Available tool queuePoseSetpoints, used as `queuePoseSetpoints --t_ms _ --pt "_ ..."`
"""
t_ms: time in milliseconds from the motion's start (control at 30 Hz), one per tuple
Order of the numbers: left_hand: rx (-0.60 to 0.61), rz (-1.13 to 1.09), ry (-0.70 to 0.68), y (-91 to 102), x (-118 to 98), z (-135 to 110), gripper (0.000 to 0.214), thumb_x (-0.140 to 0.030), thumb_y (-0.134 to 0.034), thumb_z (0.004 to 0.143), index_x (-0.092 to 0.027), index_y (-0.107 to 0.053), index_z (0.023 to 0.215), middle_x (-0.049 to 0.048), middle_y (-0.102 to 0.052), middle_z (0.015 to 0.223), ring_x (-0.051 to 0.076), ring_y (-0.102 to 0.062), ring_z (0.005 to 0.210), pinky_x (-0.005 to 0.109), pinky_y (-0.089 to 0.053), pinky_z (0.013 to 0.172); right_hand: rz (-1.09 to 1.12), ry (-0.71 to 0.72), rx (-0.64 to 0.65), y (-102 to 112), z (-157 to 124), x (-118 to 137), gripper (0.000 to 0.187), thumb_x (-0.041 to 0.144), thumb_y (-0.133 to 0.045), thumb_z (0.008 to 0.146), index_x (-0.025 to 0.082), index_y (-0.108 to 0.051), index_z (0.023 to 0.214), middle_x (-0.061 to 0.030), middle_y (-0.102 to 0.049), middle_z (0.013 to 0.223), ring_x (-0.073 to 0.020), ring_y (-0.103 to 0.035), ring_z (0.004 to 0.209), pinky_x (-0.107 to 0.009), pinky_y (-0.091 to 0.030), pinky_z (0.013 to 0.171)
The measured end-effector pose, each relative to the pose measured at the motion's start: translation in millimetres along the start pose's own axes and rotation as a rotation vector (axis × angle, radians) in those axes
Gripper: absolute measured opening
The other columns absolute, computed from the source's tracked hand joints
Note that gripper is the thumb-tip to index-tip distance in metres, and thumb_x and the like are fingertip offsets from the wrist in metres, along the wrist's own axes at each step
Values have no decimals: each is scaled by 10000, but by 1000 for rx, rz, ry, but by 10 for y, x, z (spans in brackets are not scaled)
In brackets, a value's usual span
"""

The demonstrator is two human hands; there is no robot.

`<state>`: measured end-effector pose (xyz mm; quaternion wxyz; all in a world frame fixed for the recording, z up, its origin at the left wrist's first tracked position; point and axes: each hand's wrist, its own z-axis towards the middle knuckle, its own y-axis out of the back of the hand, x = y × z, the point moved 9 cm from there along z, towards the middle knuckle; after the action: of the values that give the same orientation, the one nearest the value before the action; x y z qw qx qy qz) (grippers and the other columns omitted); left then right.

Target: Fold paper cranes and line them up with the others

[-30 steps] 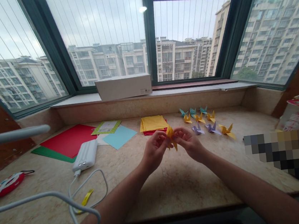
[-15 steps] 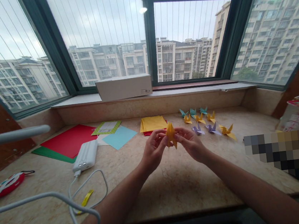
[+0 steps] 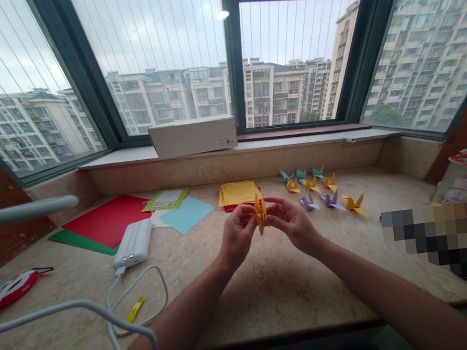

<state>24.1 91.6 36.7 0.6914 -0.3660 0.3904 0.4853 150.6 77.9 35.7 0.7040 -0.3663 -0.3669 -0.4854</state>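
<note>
Both hands, left hand (image 3: pixel 235 235) and right hand (image 3: pixel 291 221), pinch the folded yellow paper figure (image 3: pixel 260 212) upright between closed fingers above the table (image 3: pixel 271 283), keeping its creases accessible from both sides

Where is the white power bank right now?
In the head view, the white power bank lies on the stone ledge to the left of both hands, beside the red paper sheet.

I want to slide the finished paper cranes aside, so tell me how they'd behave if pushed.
The cranes look like thin folded paper, so probably very light and would skid easily on the smooth stone counter. They stand on narrow folds with wings raised, so a push would likely tip them. Their points would probably crumple under pressure.
</note>
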Motion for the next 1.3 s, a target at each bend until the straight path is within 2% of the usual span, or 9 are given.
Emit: queuePoseSetpoints --t_ms 233,367,467,567,700,833,967,1133,1300 --pt "89 70 -20 -85 -94 -47 250 -347 -642 869 -133 -694 987 100 -742 970 215 -696 905 312 -541 810 -19 23 -85 118 18 0 441 341 -791 744 247 -624 1142 -20 -714 860 -179 -675 800 -358 -569 769" --pt "162 8 4 -147 -50 -62 351 -327 -707 825 -133 -670 1115 127 -728 1080 241 -695 978 349 -541 876 -64 26 -112 157 11 8 419 349 -748 789 227 -638 1175 -48 -740 907 -184 -680 798 -373 -567 775" --pt "144 -5 11 -124 -7 -44 376 -307 -740 796 -133 -668 1123 126 -728 1090 241 -698 973 366 -536 898 -111 27 -92 134 -4 6 436 356 -716 816 221 -629 1221 -66 -747 964 -189 -680 802 -381 -566 765" --pt "93 19 23 -74 17 -18 325 -330 -708 824 -125 -692 1076 119 -743 1020 240 -702 937 379 -543 878 -150 32 -62 100 -16 11 417 370 -674 850 214 -623 1234 -61 -740 925 -176 -672 729 -385 -568 731" --pt "52 -29 56 -33 40 3 305 -370 -687 839 -120 -708 1013 107 -749 941 221 -712 842 386 -558 840 -231 73 -137 179 -19 66 357 377 -682 845 216 -649 1161 -45 -707 897 -157 -651 686 -356 -558 702" --pt "28 -74 77 -17 59 3 322 -386 -717 810 -123 -710 994 94 -747 925 206 -711 810 363 -562 817 -305 67 -189 245 -3 59 380 403 -733 796 202 -649 1107 -49 -675 904 -157 -635 701 -317 -530 661" --pt "60 -26 55 -76 31 -21 324 -389 -714 811 -137 -723 1014 86 -748 949 213 -698 866 363 -553 846 -324 34 -166 227 10 -14 394 445 -762 760 182 -637 1025 -57 -686 847 -181 -642 720 -328 -525 677" --pt "121 2 20 -166 -10 -56 307 -396 -620 886 -149 -738 1023 86 -743 997 216 -691 909 391 -539 898 -364 27 -188 264 5 -39 366 488 -753 758 169 -661 912 -77 -701 835 -206 -656 738 -355 -538 708" --pt "115 -41 30 -135 37 -36 313 -324 -699 835 -162 -698 1104 89 -723 1085 225 -686 970 393 -522 929 -362 26 -150 231 -10 -1 326 464 -710 807 170 -708 947 -91 -727 882 -214 -662 772 -378 -546 752"
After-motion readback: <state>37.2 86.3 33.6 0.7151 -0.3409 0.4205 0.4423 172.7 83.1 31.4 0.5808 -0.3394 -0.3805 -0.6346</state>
